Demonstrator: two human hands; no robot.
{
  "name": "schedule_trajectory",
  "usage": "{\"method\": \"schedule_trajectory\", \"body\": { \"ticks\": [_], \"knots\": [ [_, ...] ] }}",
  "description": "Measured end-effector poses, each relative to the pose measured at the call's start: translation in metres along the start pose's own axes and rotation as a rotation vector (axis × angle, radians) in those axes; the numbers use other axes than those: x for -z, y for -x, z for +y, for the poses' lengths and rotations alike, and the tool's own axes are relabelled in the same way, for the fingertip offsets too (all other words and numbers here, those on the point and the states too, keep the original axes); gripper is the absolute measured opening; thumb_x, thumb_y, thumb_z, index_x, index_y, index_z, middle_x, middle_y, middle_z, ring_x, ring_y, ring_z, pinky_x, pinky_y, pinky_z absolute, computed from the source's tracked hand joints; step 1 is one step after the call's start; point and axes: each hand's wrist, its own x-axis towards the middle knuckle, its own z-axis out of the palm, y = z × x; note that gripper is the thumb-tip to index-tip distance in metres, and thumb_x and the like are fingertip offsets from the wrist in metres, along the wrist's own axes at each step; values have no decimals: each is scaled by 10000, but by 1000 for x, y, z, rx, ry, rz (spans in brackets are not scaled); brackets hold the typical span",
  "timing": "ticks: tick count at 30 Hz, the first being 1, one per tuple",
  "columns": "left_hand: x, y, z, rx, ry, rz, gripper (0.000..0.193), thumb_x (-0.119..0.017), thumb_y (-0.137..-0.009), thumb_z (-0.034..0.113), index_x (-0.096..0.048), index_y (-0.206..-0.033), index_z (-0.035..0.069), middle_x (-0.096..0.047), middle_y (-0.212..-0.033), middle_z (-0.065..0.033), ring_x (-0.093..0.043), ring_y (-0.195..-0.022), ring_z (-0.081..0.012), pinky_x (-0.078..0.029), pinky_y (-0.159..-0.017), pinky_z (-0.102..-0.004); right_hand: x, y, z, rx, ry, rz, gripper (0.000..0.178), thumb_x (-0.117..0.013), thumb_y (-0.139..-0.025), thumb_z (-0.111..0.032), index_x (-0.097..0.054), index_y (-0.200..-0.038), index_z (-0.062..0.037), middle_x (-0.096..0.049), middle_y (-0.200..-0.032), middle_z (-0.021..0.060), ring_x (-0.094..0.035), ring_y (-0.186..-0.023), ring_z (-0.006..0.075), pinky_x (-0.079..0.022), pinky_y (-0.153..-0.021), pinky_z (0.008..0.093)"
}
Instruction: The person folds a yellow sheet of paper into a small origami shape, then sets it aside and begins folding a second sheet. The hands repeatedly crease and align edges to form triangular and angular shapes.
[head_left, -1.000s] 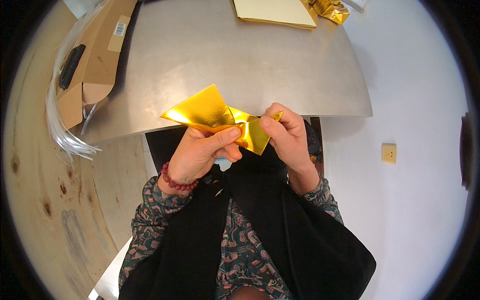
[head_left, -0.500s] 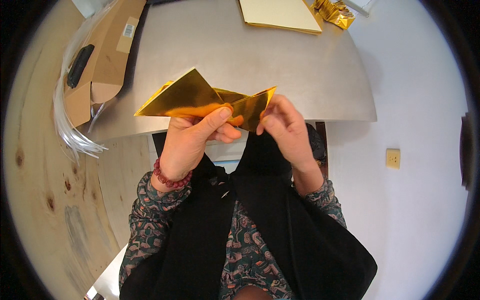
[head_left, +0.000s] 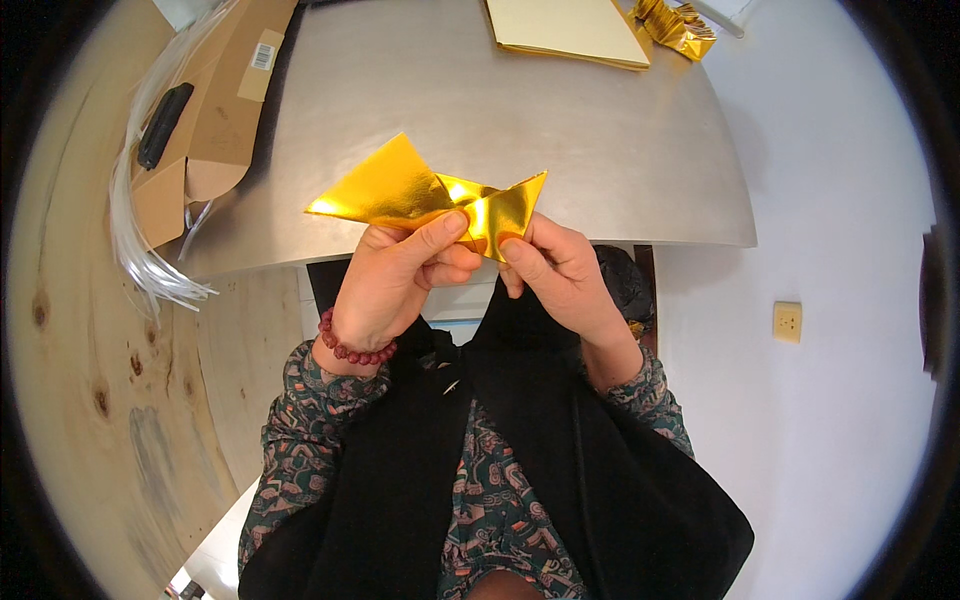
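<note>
Between my two hands is a folded sheet of shiny gold foil paper [head_left: 385, 185], held above the table's near edge. Its left part spreads as a broad pointed flap, and a smaller pointed flap rises on the right. My left hand [head_left: 400, 265] pinches the paper near its middle, thumb on top and fingers curled beneath. My right hand [head_left: 560, 272] grips the lower right part, its thumb pressed on the gold face. The fingertips behind the paper are hidden.
A grey metal-topped table [head_left: 400, 80] lies ahead. At its far right are a stack of cream sheets [head_left: 570, 30] and a bunch of folded gold pieces [head_left: 680, 30]. On the left stand a cardboard box [head_left: 215, 120], a black object [head_left: 165, 125] and clear plastic strips [head_left: 125, 220].
My right hand has moved slightly left and down, its thumb now pressing on the paper's right part. The paper's left flap has shifted right and tilted, catching more light.
</note>
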Motion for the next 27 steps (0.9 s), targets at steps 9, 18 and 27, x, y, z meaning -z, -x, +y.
{"method": "schedule_trajectory", "body": {
  "ticks": [9,18,27],
  "knots": [
    [-14,-6,3,-133,-388,178,261,-722,-1082,147,-729,-1232,-65,-796,-1129,-152,-807,-933,-209,-649,-847,-298,12,0,9,39,164,135,166,-687,-1092,-171,-672,-1051,-12,-648,-796,24,-605,-694,73,-489,-630,254],
    [6,-37,7,-699,-1892,127,434,-656,-957,26,-649,-1390,44,-641,-1401,-169,-682,-1251,-352,-565,-1060,-448,25,-4,0,472,932,269,537,-788,-831,-26,-691,-1359,-59,-647,-1431,136,-579,-1350,347,-490,-1125,443],
    [23,-40,-8,-718,-2056,48,487,-642,-969,46,-629,-1456,35,-584,-1552,-175,-501,-1496,-396,-403,-1241,-537,28,-9,2,340,1099,-151,530,-726,-891,-80,-664,-1417,-96,-658,-1462,80,-534,-1479,273,-293,-1303,553]
  ]
}}
